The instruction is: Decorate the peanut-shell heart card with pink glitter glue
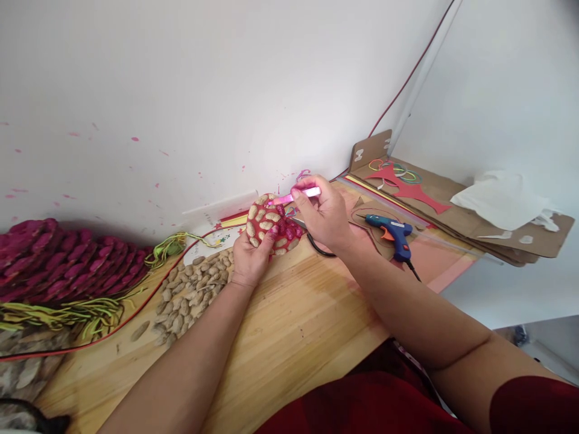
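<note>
My left hand (pixel 248 256) grips the lower edge of a round red disc (pixel 270 224) studded with pale peanut shells, some painted red. It holds the disc tilted up above the wooden table (pixel 289 325). My right hand (pixel 323 214) is closed round a pink brush-like stick (pixel 294 196), whose tip rests on the top of the disc. Both hands are close together near the wall.
A heap of loose peanut shells (pixel 190 289) lies left of my hands. Magenta shell pieces with green strings (pixel 67 259) fill the far left. A blue glue gun (pixel 391 232) lies to the right on cardboard (pixel 452 205) with red paper, rubber bands and a white cloth (pixel 502 199).
</note>
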Demonstrator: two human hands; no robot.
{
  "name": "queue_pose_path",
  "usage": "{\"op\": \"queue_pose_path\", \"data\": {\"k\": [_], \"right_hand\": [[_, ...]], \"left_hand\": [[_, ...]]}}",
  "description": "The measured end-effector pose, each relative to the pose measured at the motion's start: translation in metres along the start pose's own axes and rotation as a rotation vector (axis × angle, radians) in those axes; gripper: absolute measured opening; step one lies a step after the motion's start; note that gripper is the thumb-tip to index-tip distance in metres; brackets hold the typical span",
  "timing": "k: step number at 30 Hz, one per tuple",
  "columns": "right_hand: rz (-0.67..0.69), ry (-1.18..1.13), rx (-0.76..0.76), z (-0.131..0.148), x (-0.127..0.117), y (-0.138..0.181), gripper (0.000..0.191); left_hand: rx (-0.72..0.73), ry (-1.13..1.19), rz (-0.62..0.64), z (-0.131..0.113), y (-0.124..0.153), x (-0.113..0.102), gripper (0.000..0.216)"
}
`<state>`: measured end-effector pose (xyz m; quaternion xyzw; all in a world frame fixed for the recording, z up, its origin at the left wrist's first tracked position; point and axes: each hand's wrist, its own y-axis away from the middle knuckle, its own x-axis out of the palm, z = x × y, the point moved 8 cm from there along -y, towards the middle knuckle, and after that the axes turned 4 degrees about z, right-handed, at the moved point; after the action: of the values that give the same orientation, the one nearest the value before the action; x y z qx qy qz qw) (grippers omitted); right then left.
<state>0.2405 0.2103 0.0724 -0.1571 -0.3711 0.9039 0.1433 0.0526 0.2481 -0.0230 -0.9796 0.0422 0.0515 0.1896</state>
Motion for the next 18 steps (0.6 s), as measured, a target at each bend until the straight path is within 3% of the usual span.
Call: {"op": "queue_pose_path", "data": {"k": [8,13,18], "right_hand": [[-0.037,0.054,0.012,0.002,-0.008,-0.003,0.015],[0.106,0.056,-0.059,0.011,0.004,0.001,0.01],[0.131,0.134,-0.087,0.018,0.005,0.003,0.009]], "left_hand": [[-0.015,-0.021,-0.047,0.006,0.0,-0.005,0.044],[-0.011,-0.031,-0.024,0.002,0.0,-0.002,0.043],[-0.006,-0.037,-0.019,-0.001,0.0,-0.002,0.043]]}}
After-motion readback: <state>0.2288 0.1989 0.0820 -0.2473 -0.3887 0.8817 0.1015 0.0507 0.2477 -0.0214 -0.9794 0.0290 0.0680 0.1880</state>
